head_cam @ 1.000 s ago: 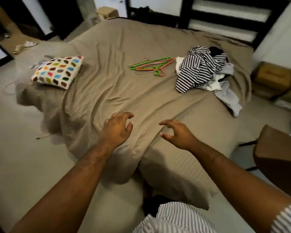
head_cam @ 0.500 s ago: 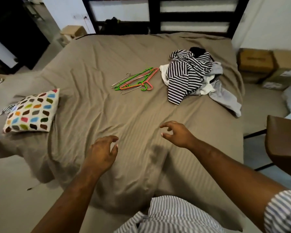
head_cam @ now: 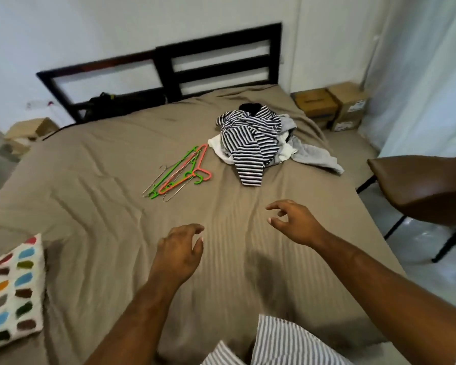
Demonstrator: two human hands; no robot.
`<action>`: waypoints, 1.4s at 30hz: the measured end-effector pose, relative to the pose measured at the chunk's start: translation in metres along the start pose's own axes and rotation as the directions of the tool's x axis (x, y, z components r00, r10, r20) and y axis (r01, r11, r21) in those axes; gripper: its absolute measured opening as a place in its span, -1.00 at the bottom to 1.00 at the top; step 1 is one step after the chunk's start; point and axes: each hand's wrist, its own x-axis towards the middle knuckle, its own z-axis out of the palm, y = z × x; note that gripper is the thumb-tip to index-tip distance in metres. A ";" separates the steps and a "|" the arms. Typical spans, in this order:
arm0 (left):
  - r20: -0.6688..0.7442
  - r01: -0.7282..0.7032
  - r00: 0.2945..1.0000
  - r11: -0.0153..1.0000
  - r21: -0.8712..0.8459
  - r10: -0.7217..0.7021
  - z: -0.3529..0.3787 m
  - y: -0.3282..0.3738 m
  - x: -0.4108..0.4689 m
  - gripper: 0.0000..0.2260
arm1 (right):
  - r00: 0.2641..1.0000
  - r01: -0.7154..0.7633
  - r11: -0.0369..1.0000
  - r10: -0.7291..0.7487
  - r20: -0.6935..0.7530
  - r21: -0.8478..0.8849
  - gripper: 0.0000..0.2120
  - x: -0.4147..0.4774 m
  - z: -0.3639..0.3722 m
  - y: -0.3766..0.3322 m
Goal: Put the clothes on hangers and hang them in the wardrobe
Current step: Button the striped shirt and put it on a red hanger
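Hovering empty with loose fingers, left hand (head_cam: 179, 252) and right hand (head_cam: 295, 222) face hangers (head_cam: 181, 172), clothes (head_cam: 258, 143), chair (head_cam: 427, 188).

Left hand (head_cam: 178, 250) and right hand (head_cam: 294, 222) empty over tan bed (head_cam: 95, 180), hangers (head_cam: 181, 172) beside clothes pile (head_cam: 256, 146)

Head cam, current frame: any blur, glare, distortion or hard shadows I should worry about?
Head view: mildly soft throughout, but the hangers and clothes pile are readable; wide-angle distortion skews the headboard; one soft-edged shadow on the bed sheet below the right hand; dull sheen on the chair seat, no blown-out glare; the curtain is brightest.
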 end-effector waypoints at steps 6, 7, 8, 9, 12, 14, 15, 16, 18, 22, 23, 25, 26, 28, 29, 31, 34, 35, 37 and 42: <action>0.034 -0.180 0.983 0.983 -0.027 0.181 -0.029 -0.067 0.007 -0.65 | 0.975 -0.161 0.987 0.162 -0.151 0.016 -0.68 -0.040 0.041 -0.059; 0.031 -0.205 0.978 0.978 -0.040 0.206 -0.033 -0.076 0.010 -0.66 | 0.969 -0.175 0.984 0.175 -0.175 0.014 -0.68 -0.045 0.046 -0.069; 0.029 -0.229 0.973 0.972 -0.049 0.230 -0.035 -0.083 0.014 -0.68 | 0.962 -0.184 0.983 0.183 -0.200 0.017 -0.68 -0.049 0.049 -0.077; 0.035 -0.247 0.968 0.968 -0.053 0.249 -0.036 -0.086 0.017 -0.70 | 0.955 -0.192 0.981 0.193 -0.225 0.026 -0.68 -0.053 0.052 -0.083; 0.060 -0.298 0.952 0.953 -0.058 0.301 -0.040 -0.088 0.028 -0.72 | 0.924 -0.232 0.972 0.235 -0.302 0.047 -0.68 -0.060 0.057 -0.096; 0.067 -0.317 0.945 0.947 -0.052 0.320 -0.041 -0.083 0.039 -0.71 | 0.910 -0.246 0.969 0.244 -0.334 0.038 -0.68 -0.063 0.059 -0.100; 0.067 -0.331 0.940 0.942 -0.046 0.334 -0.042 -0.078 0.047 -0.71 | 0.906 -0.250 0.968 0.245 -0.345 0.029 -0.66 -0.063 0.059 -0.100; 0.073 -0.344 0.935 0.938 -0.036 0.346 -0.041 -0.074 0.055 -0.70 | 0.904 -0.258 0.966 0.247 -0.350 0.015 -0.65 -0.062 0.059 -0.098; 0.102 -0.362 0.928 0.932 0.006 0.360 -0.039 -0.065 0.073 -0.67 | 0.901 -0.292 0.956 0.274 -0.336 -0.003 -0.60 -0.055 0.057 -0.092; 0.201 -0.374 0.918 0.915 0.153 0.342 -0.028 -0.048 0.118 -0.65 | 0.888 -0.366 0.931 0.348 -0.300 -0.004 -0.53 -0.027 0.049 -0.067; 0.222 -0.379 0.915 0.907 0.186 0.337 -0.024 -0.042 0.128 -0.66 | 0.883 -0.373 0.928 0.359 -0.303 0.013 -0.53 -0.019 0.048 -0.060; 0.259 -0.407 0.901 0.883 0.234 0.347 -0.018 -0.026 0.147 -0.66 | 0.865 -0.392 0.917 0.393 -0.311 0.069 -0.52 -0.004 0.046 -0.049; 0.276 -0.423 0.893 0.872 0.245 0.356 -0.015 -0.016 0.157 -0.66 | 0.854 -0.405 0.908 0.417 -0.313 0.104 -0.51 0.002 0.044 -0.043; 0.306 -0.456 0.874 0.854 0.252 0.377 -0.009 0.011 0.174 -0.67 | 0.837 -0.421 0.892 0.451 -0.309 0.163 -0.51 0.005 0.039 -0.034; 0.306 -0.467 0.869 0.849 0.246 0.389 -0.008 0.024 0.180 -0.67 | 0.834 -0.422 0.889 0.457 -0.309 0.176 -0.50 0.004 0.037 -0.031; 0.300 -0.497 0.854 0.838 0.225 0.426 -0.005 0.055 0.192 -0.66 | 0.829 -0.429 0.883 0.469 -0.305 0.191 -0.50 -0.005 0.027 -0.021; 0.291 -0.526 0.835 0.832 0.175 0.466 -0.004 0.091 0.199 -0.67 | 0.796 -0.452 0.858 0.512 -0.323 0.245 -0.51 -0.025 0.011 -0.010; 0.285 -0.535 0.829 0.830 0.158 0.481 -0.004 0.101 0.199 -0.68 | 0.779 -0.461 0.846 0.530 -0.335 0.267 -0.52 -0.030 0.006 -0.007; 0.241 -0.558 0.823 0.812 0.173 0.514 -0.005 0.115 0.199 -0.71 | 0.750 -0.472 0.827 0.559 -0.353 0.305 -0.53 -0.036 -0.003 -0.003; 0.060 -0.571 0.815 0.782 0.250 0.576 -0.002 0.158 0.202 -0.79 | 0.680 -0.454 0.811 0.583 -0.446 0.368 -0.51 -0.034 -0.008 0.012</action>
